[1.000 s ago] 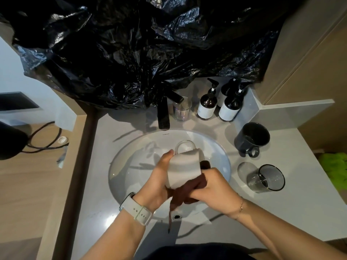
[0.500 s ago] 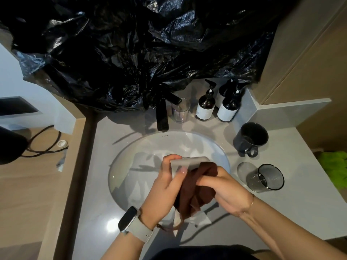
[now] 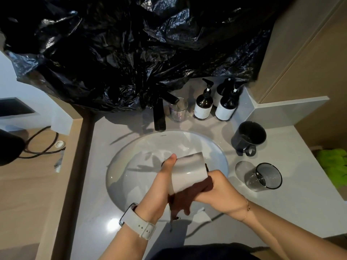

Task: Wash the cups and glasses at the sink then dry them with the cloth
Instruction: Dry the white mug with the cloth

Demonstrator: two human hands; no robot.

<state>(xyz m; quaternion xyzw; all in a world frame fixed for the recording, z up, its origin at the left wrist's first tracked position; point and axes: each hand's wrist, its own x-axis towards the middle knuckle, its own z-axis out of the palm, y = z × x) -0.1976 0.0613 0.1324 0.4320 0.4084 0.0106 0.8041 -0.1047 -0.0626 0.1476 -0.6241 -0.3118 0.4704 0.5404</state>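
Over the white sink basin (image 3: 131,162) my left hand (image 3: 163,184) grips a white mug (image 3: 187,171), thumb along its left side. The mug is tilted with its base up and away from me. My right hand (image 3: 217,190) holds a dark brown cloth (image 3: 187,197) bunched against the mug's lower end; part of the cloth hangs down toward the basin's front rim. The mug's mouth and handle are hidden. A black mug (image 3: 249,137) stands on the counter at the right, with a clear dark-rimmed glass (image 3: 262,177) in front of it. Another clear glass (image 3: 178,110) stands behind the black tap (image 3: 159,117).
Black plastic sheeting (image 3: 140,44) covers the wall above the tap. Dark pump bottles (image 3: 203,104) stand at the back right. A green cloth (image 3: 334,166) lies at the far right edge. A wooden ledge with a black cable (image 3: 43,143) runs along the left.
The mug has been turned in my hands, from upright with its handle showing to tilted base-up. The brown cloth has shifted from the mug's side to its lower end.
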